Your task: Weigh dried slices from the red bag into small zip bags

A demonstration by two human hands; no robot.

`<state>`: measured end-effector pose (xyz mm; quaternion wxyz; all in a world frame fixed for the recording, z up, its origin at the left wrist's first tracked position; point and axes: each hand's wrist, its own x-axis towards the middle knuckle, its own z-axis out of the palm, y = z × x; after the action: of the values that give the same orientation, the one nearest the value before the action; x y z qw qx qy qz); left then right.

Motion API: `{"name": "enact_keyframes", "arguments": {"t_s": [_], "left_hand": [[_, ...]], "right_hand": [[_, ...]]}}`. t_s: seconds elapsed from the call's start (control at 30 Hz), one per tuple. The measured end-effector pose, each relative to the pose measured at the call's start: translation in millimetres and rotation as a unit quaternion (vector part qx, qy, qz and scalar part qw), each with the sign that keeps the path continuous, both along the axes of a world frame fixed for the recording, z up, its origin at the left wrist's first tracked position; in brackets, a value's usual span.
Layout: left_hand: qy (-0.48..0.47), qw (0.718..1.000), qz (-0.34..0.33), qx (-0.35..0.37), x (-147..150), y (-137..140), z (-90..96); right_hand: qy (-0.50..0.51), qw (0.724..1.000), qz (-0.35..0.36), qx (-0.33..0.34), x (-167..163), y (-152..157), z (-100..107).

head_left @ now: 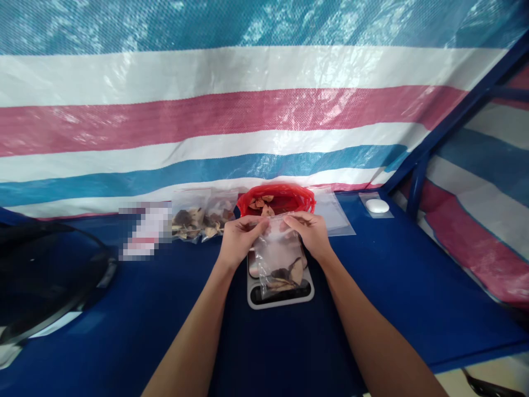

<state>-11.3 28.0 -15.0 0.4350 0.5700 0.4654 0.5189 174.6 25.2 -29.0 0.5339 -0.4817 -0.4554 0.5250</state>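
Between my two hands hangs a clear zip bag (278, 255), with several brown dried slices lying in its bottom. My left hand (242, 237) pinches the bag's top edge on one side. At the other top corner, my right hand (308, 231) pinches it in the same way. The bag hangs over a white kitchen scale (281, 302) with a dark display strip, hiding much of it. Just behind my fingers stands an open red plastic bag (306, 197) holding more dried pieces (260, 204).
Two filled clear bags (188, 223) lie left of the red bag, beside a blurred-out paper (144, 231). Flat clear bags (339, 218) lie at right, then a white oval object (377, 206). A black round object (53, 281) occupies the left of the blue table (397, 286). Striped sheeting (206, 110) rises behind.
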Motion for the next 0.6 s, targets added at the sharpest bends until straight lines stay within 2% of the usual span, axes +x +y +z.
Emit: {"name": "enact_keyframes", "arguments": {"t_s": [0.17, 0.4, 0.6], "left_hand": [[0.005, 0.999, -0.043, -0.011, 4.0, 8.2, 6.2], [0.013, 1.000, -0.024, -0.004, 1.9, 8.6, 0.6], [0.007, 1.000, -0.020, -0.009, 2.6, 8.6, 0.3]], "right_hand": [[0.014, 0.999, -0.019, 0.046, -2.7, 2.0, -2.9], [0.005, 1.000, 0.010, -0.025, 3.2, 1.1, -2.1], [-0.007, 1.000, -0.019, -0.005, 3.2, 2.2, -2.8]]}}
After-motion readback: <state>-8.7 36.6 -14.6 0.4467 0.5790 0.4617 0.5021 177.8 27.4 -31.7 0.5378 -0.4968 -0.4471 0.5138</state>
